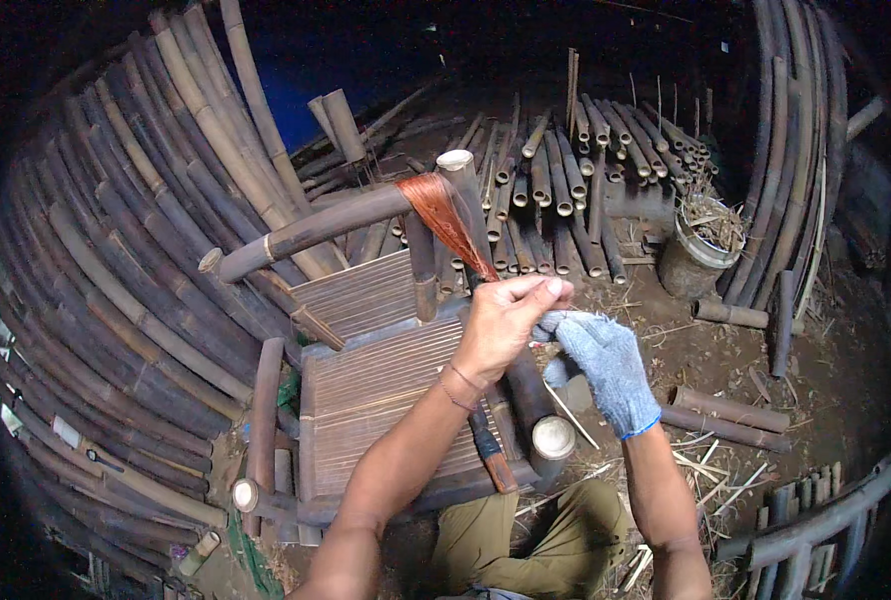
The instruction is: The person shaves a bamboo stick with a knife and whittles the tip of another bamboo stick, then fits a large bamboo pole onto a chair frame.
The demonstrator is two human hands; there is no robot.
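In front of me stands a dark bamboo chair with a slatted seat. Over its top rail hangs a bundle of orange-brown strands, narrowing down toward my hands. My bare left hand is closed, thumb and fingers pinched at the lower end of these strands. My right hand, in a grey knitted glove, meets the left fingertips with its own fingers bent together; what they pinch is too small to make out. Below my left wrist, a dark tool with a reddish-brown handle end lies across the seat's right side.
Long bamboo poles lean along the left. Cut bamboo tubes are stacked at the back. A bucket of shavings stands at the right, near loose bamboo pieces. A curved bamboo frame sits at the lower right.
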